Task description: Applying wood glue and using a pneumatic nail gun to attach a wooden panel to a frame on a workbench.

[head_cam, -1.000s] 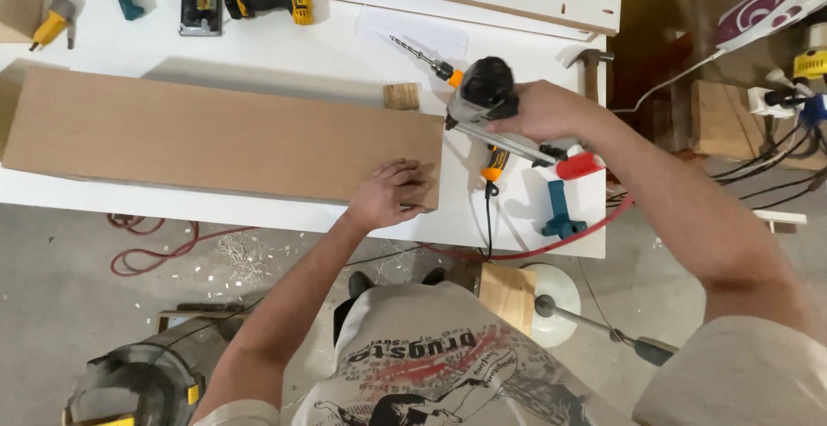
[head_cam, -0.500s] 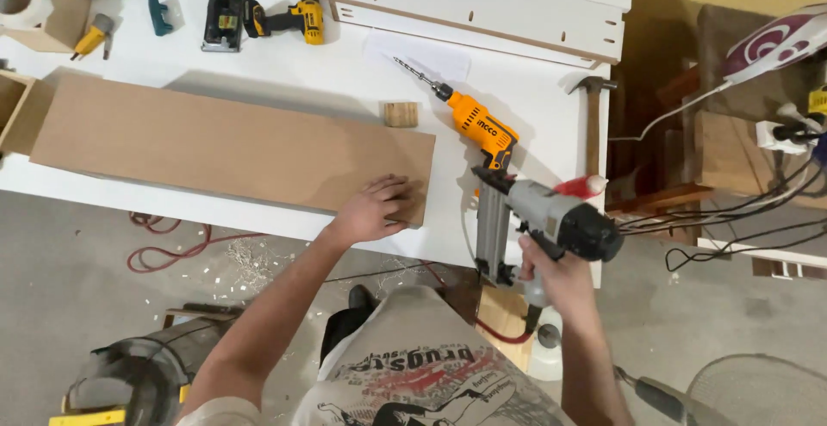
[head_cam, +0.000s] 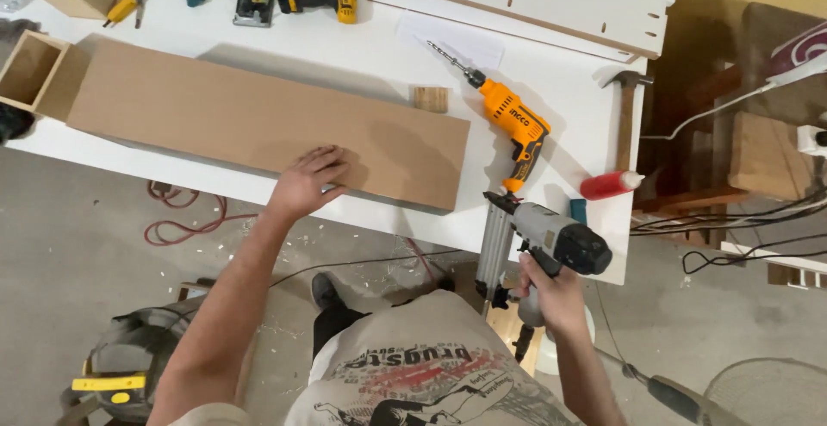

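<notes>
The right hand (head_cam: pixel 556 292) has drawn the clasped grey nail gun (head_cam: pixel 543 241) back past the tabletop's (head_cam: pixel 345 43) near edge, while the left hand (head_cam: pixel 310 180) still presses flat on the long board (head_cam: pixel 215 116).

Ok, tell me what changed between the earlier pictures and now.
The right hand has carried the grey nail gun from above the board's right end back toward the body, off the table's near edge. It keeps its grip on the handle. The left hand stays flat on the long brown board; the orange corded drill and hammer lie unmoved on the white table.
</notes>
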